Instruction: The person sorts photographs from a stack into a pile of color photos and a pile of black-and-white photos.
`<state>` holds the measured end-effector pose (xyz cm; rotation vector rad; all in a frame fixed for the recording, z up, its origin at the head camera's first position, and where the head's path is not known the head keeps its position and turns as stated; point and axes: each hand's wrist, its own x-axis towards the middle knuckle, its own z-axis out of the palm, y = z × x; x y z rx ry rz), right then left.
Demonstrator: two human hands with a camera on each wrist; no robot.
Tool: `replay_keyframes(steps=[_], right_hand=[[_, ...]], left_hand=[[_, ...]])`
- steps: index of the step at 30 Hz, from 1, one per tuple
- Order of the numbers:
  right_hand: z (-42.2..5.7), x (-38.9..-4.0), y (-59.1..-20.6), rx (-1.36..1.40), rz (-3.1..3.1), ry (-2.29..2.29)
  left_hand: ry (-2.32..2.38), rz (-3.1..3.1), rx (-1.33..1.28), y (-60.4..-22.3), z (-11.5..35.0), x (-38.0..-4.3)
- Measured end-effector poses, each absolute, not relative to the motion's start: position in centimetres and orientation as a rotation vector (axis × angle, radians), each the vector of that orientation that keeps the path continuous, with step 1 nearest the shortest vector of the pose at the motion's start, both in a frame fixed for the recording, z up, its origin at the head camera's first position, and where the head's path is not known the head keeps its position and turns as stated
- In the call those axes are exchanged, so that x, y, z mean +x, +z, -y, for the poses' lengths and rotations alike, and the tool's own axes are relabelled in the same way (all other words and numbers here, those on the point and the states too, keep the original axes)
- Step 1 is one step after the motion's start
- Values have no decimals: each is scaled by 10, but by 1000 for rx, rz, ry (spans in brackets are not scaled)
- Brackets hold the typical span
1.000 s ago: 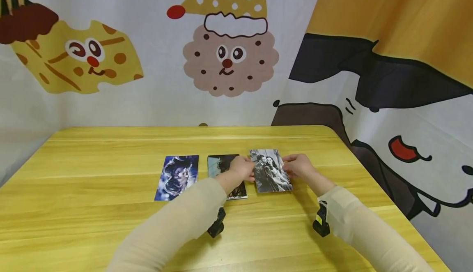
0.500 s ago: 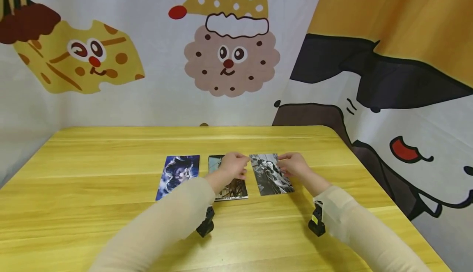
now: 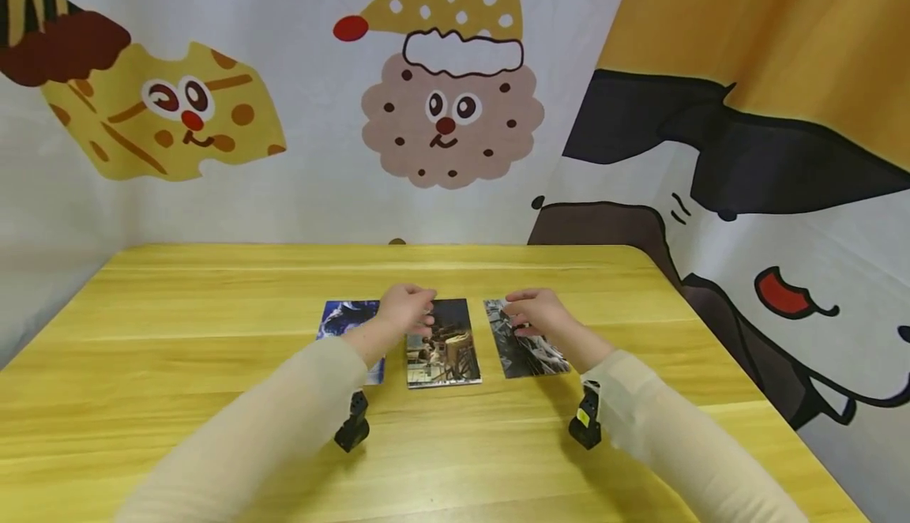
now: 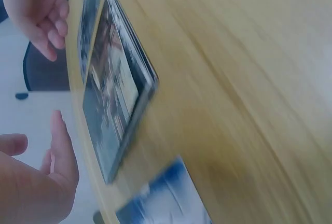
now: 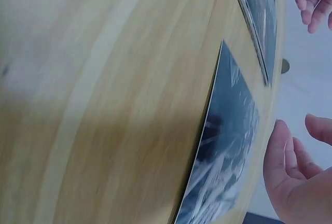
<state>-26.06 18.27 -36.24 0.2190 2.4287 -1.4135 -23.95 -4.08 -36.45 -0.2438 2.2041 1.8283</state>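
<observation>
Three picture-card spots lie in a row on the table. At the left is a blue photo card [image 3: 346, 316], partly covered by my left hand [image 3: 400, 311]. The middle one is a stack of photo cards [image 3: 446, 349], its layered edges plain in the left wrist view. A black-and-white photo card [image 3: 532, 355] lies flat at the right, under my right hand [image 3: 542, 314]. Both hands hover over the cards with loosely bent fingers and hold nothing. From the right wrist, the black-and-white card [image 5: 220, 146] appears apart from the fingers [image 5: 277, 149].
A wood-grain table [image 3: 213, 294] carries the cards. Behind it hangs a curtain [image 3: 306, 207] with cartoon prints, which also runs along the right side. A small black device [image 3: 353, 422] is strapped below each wrist.
The black-and-white card was set down and released by both hands. My left hand moved left across the stack toward the blue card; my right hand shifted slightly left, over the black-and-white card.
</observation>
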Motion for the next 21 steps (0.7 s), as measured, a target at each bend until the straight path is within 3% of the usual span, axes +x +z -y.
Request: replay_keyframes(steps=[10,21], right_hand=[[-164,-260,-371,181,-2335,-1504],[-151,-255,-382,169,-2267,-1524]], left_hand=[[1777,-2238,-293,-372,72,-237],[1664,-2281,-371,-377,75,-232]])
